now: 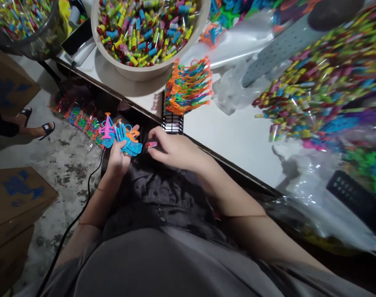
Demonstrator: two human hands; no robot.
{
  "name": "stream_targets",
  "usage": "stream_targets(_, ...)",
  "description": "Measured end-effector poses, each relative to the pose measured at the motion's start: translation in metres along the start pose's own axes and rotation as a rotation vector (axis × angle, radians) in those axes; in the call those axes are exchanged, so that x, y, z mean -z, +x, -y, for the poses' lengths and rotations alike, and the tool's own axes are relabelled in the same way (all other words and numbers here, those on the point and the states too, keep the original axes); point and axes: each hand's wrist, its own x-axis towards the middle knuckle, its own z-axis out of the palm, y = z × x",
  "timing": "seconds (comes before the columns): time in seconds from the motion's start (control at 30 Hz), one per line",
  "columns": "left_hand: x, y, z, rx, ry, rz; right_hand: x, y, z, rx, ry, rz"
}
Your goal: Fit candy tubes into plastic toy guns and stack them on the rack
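Note:
My left hand [119, 156] is closed around a bunch of thin plastic toy pieces [130, 144], mostly blue with mesh-like surfaces, with orange and pink ones among them. A pink piece [107, 127] sticks up at its left side. Just to the right, my right hand [166, 146] has thumb and fingers curled around a small red-pink piece [151, 144]; its exact kind is unclear. The two hands are apart, above my lap. Close beyond my right hand, a row of orange, blue and green plastic pieces [189, 88] stands on a black rack [172, 123] at the table edge.
A round tub [150, 74] full of small colourful tubes stands on the white table [237, 136]. More tubes [327, 78] lie heaped at right, near a perforated grey basket [276, 45]. Cardboard boxes [17, 198], a black cable [79, 214] and another person's feet [42, 131] are at left.

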Motion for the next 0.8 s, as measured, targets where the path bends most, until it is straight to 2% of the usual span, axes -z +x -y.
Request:
stream_targets(0.17,0.009,0.000,0.005,-0.012,0.021,-0.114,-0.027,-0.001,-0.024,-0.090,0.362,-0.178)
stream_targets(0.33,0.013,-0.003,0.011,0.031,0.097,-0.126,-0.057,0.002,-0.035,-0.063,0.651,-0.194)
stream_targets(0.5,0.015,-0.002,0.012,0.063,0.165,-0.124,-0.063,0.008,-0.030,-0.127,0.850,-0.214)
stream_targets(0.8,0.020,0.003,0.017,0.090,0.163,-0.097,-0.076,0.021,-0.016,-0.292,1.103,-0.246)
